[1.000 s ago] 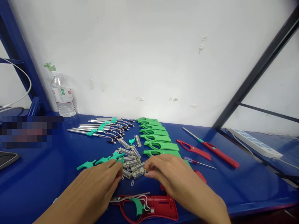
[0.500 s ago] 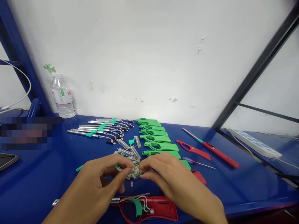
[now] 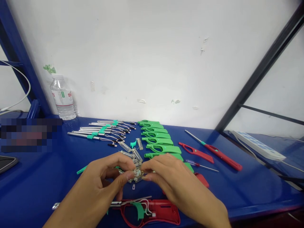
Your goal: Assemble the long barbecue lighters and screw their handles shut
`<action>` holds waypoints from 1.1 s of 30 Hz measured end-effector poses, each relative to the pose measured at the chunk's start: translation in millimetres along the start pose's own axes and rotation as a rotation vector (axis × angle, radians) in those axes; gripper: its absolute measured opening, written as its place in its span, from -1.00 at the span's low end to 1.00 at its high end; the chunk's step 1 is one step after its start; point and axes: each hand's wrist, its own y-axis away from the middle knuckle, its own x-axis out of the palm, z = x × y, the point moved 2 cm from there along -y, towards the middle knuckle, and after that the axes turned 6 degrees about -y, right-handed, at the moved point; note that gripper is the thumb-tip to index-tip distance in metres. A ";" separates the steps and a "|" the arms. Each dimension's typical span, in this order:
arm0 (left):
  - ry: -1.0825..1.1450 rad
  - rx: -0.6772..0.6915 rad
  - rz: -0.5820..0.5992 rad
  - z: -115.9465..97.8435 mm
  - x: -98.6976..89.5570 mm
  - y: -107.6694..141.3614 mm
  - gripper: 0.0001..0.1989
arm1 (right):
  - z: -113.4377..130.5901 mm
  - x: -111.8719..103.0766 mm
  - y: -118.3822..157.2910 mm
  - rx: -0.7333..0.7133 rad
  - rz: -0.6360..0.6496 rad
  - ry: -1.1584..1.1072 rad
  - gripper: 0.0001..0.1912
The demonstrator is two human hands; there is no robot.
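My left hand (image 3: 98,186) and my right hand (image 3: 173,182) meet at the middle of the table. Between their fingertips they pinch a small clear lighter fuel tank (image 3: 138,173) with a whitish end; my fingers cover part of it. More clear fuel tanks (image 3: 137,155) lie in a loose pile just behind. A tiny pale forked clip (image 3: 133,186) rests below the held part. Nearest the front, an open red lighter shell (image 3: 166,210) holds a green trigger (image 3: 139,209), white wires and a metal tube, partly hidden by my left hand.
Several green lighter shells (image 3: 161,141) form a column at centre. Metal tubes with wires (image 3: 86,134) lie back left. To the right are a red lighter (image 3: 223,157), a red shell (image 3: 197,153), a screwdriver (image 3: 201,165) and a power strip (image 3: 258,145). A water bottle (image 3: 63,98) stands by the wall.
Both hands stay together at almost the same spot. The held tank has turned slightly between my fingertips, and my left hand's lower fingers have curled in a little.
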 end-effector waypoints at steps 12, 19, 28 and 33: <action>0.023 -0.026 0.026 6.6 -3.5 -0.4 -0.37 | 5.7 13.4 -8.2 0.035 0.059 0.199 -0.65; -0.003 -0.003 0.073 14.7 -1.5 -3.1 -0.34 | 7.4 20.9 -7.9 -0.051 0.025 0.307 -0.48; 0.019 -0.020 0.042 7.4 1.1 -1.8 -0.48 | 8.6 5.5 -2.5 0.010 0.023 0.215 -0.75; -0.180 0.032 0.036 20.2 23.9 3.7 -0.74 | -3.9 -23.4 16.8 0.049 -0.070 0.006 -0.78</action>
